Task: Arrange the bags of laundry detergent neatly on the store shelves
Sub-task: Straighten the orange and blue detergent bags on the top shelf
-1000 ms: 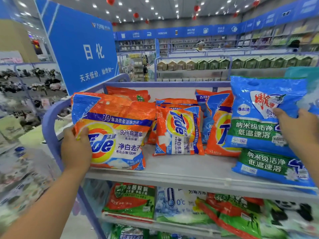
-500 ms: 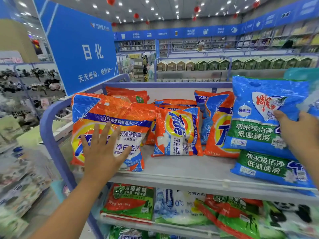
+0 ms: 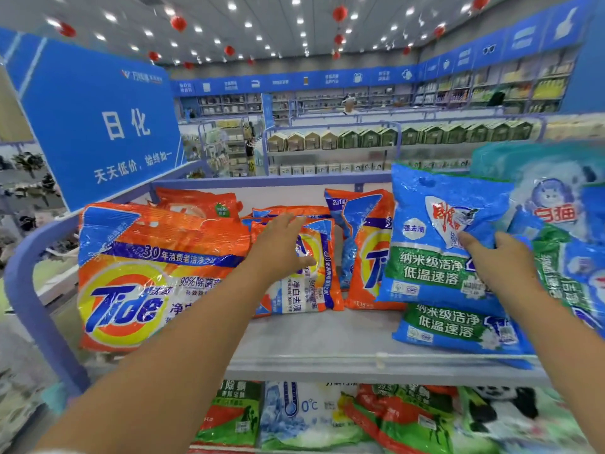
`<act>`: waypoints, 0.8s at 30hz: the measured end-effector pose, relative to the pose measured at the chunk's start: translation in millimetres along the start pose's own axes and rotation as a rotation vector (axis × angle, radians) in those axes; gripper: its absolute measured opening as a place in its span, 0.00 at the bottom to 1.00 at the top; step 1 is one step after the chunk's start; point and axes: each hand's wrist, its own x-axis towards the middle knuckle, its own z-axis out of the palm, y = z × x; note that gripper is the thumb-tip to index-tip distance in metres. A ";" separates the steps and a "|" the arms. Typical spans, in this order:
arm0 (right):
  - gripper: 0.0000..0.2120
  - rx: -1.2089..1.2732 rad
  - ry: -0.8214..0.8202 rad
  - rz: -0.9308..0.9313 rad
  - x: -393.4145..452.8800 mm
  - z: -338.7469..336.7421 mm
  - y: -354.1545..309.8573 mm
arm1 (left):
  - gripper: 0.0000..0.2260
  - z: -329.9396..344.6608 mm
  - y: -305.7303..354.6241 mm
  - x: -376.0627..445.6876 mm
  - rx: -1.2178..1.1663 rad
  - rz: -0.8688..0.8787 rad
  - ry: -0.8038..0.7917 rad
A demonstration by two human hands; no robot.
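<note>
Detergent bags crowd a grey store shelf (image 3: 327, 348). At the left stands a large orange Tide bag (image 3: 154, 276). The left hand (image 3: 281, 247), fingers spread and loose, rests on a smaller Tide bag (image 3: 311, 283) in the middle. At the right, the right hand (image 3: 501, 263) grips an upright blue bag (image 3: 438, 237), thumb on its front, above another blue bag (image 3: 458, 329) lying flat.

Around me, a bright shop: ceiling spotlights (image 3: 296, 1) and red lanterns (image 3: 339, 13) overhead, a blue sign (image 3: 98, 126) to my left, stocked wall shelves (image 3: 491, 90) far right under a blue band.
</note>
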 end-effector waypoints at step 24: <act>0.24 0.108 -0.035 0.032 -6.1 2.1 -3.8 | 0.20 47.9 17.6 -18.2 -0.712 -0.662 0.729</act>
